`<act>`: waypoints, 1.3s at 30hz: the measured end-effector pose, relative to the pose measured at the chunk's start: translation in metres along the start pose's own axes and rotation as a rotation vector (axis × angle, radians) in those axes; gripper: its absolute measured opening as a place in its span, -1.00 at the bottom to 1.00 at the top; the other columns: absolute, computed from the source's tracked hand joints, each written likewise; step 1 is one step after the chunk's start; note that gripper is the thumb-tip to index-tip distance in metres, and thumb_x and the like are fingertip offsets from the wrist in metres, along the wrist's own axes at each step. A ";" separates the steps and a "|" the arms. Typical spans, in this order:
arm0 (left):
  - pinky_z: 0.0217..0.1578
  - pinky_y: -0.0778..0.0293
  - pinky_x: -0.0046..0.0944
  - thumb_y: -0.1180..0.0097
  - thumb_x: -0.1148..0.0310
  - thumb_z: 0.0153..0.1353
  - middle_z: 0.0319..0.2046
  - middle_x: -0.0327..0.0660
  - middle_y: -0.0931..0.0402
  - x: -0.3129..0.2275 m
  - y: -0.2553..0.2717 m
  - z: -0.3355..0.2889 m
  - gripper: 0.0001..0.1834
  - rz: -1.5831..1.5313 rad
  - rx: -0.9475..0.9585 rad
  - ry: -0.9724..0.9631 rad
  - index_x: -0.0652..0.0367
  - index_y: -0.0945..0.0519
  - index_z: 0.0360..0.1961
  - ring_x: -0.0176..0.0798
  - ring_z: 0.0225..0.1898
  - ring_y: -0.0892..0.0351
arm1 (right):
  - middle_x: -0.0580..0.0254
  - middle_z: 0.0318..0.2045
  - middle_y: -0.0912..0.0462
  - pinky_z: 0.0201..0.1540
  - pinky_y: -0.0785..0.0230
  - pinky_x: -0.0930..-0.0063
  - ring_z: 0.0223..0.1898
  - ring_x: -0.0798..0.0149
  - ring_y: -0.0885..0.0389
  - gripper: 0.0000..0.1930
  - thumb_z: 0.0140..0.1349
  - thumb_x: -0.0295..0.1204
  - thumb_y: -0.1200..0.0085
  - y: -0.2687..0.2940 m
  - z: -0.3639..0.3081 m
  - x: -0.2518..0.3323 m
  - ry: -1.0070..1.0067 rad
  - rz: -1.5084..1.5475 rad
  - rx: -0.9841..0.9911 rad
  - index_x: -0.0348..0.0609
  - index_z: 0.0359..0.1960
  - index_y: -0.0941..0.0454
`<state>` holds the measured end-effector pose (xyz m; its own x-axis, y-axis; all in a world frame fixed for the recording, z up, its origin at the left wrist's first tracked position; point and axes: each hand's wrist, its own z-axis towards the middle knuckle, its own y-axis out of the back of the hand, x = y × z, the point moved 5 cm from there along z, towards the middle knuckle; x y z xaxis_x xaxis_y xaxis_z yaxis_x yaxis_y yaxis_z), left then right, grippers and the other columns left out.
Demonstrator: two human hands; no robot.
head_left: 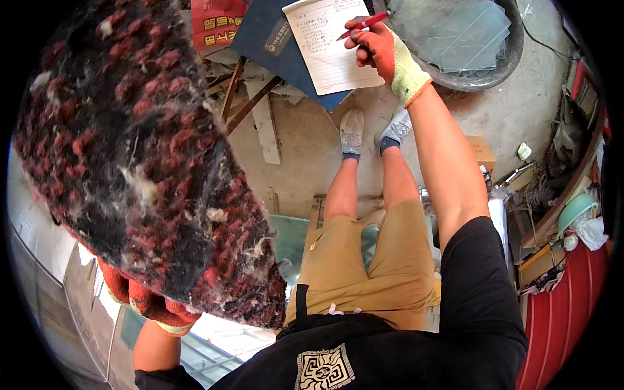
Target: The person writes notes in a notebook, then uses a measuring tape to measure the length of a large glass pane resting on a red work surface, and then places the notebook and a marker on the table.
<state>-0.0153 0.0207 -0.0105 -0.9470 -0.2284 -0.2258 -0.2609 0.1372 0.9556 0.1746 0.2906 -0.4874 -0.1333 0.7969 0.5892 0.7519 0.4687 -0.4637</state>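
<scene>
My right hand (pixel 383 58), in an orange and pale-yellow work glove, is closed around a red pen (pixel 367 25). The pen tip is over a lined notepad (pixel 331 58) with handwriting on its page. The pad lies on a dark blue board or folder (pixel 266 32). At lower left, my left hand (pixel 148 300) wears a matching glove and has curled fingers. It is against the lower edge of a big black pad with worn, fuzzy red tufts (pixel 149 156), which partly hides it. What those fingers hold, if anything, cannot be seen.
A round dark tub (pixel 513 62) at far right holds several glass sheets (pixel 455 39). Wooden legs (pixel 253 104) stand beneath the blue board. A red printed sheet (pixel 214 26) lies behind. On the right are a cardboard box (pixel 480 153), a green basin (pixel 575 211) and red corrugated metal (pixel 565 318).
</scene>
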 end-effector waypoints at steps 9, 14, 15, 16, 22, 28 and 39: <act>0.58 -0.28 0.37 -0.39 0.01 0.36 0.65 0.14 0.03 0.003 -0.004 0.000 -0.09 0.102 -0.014 -0.021 -0.15 -0.23 0.64 0.32 0.65 -0.11 | 0.34 -0.20 -0.78 -0.03 -0.55 0.45 -0.19 0.44 -0.66 -0.68 0.51 -0.17 -0.26 -0.005 0.024 -0.019 0.094 -0.231 -0.065 -0.13 0.06 -0.75; 0.57 -0.28 0.37 -0.38 0.00 0.36 0.64 0.14 0.01 0.004 -0.013 0.012 -0.11 0.077 -0.024 -0.023 -0.13 -0.25 0.62 0.33 0.64 -0.12 | 0.30 -0.20 -0.86 0.02 -0.56 0.42 -0.15 0.38 -0.72 -0.59 0.48 -0.06 -0.27 -0.008 0.034 -0.016 0.222 -0.383 -0.145 -0.16 0.05 -0.82; 0.57 -0.28 0.37 -0.37 0.00 0.37 0.64 0.14 0.00 0.004 -0.013 0.013 -0.12 0.073 -0.023 -0.023 -0.13 -0.25 0.62 0.33 0.64 -0.12 | 0.28 -0.14 -0.85 0.07 -0.53 0.44 -0.09 0.38 -0.71 -0.58 0.52 -0.05 -0.22 -0.009 0.036 -0.018 0.222 -0.426 -0.134 -0.16 0.08 -0.80; 0.56 -0.28 0.37 -0.37 0.00 0.37 0.64 0.14 0.00 0.005 -0.014 0.015 -0.12 0.071 -0.024 -0.020 -0.13 -0.26 0.61 0.33 0.64 -0.13 | 0.26 -0.08 -0.83 0.11 -0.50 0.47 -0.03 0.39 -0.70 -0.56 0.56 -0.04 -0.18 -0.010 0.039 -0.020 0.222 -0.470 -0.122 -0.16 0.11 -0.78; 0.55 -0.28 0.37 -0.35 0.00 0.37 0.63 0.15 -0.02 0.005 -0.013 0.018 -0.15 0.061 -0.024 -0.020 -0.12 -0.28 0.59 0.34 0.62 -0.14 | 0.19 -0.14 -0.85 0.07 -0.55 0.39 -0.06 0.30 -0.75 -0.64 0.53 -0.10 -0.21 0.000 0.054 -0.036 0.275 -0.484 -0.113 -0.06 0.11 -0.78; 0.54 -0.29 0.37 -0.34 -0.01 0.37 0.61 0.15 -0.04 0.004 -0.014 0.018 -0.18 0.057 -0.025 -0.012 -0.10 -0.30 0.57 0.35 0.61 -0.16 | 0.07 -0.14 -0.86 0.05 -0.59 0.26 -0.10 0.11 -0.80 -0.65 0.50 -0.09 -0.19 -0.011 0.042 -0.023 0.337 -0.719 -0.102 0.00 0.10 -0.77; 0.52 -0.29 0.37 -0.31 -0.02 0.37 0.59 0.16 -0.08 0.005 -0.014 0.019 -0.23 0.041 -0.024 -0.005 -0.08 -0.34 0.52 0.36 0.58 -0.19 | 0.15 -0.05 -0.87 0.12 -0.58 0.35 -0.02 0.21 -0.79 -0.70 0.56 -0.21 -0.21 -0.013 0.041 -0.017 0.360 -0.808 -0.053 -0.09 0.14 -0.74</act>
<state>-0.0198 0.0360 -0.0289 -0.9578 -0.2180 -0.1874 -0.2174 0.1226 0.9683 0.1407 0.2869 -0.5184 -0.4322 0.0570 0.9000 0.5461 0.8108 0.2109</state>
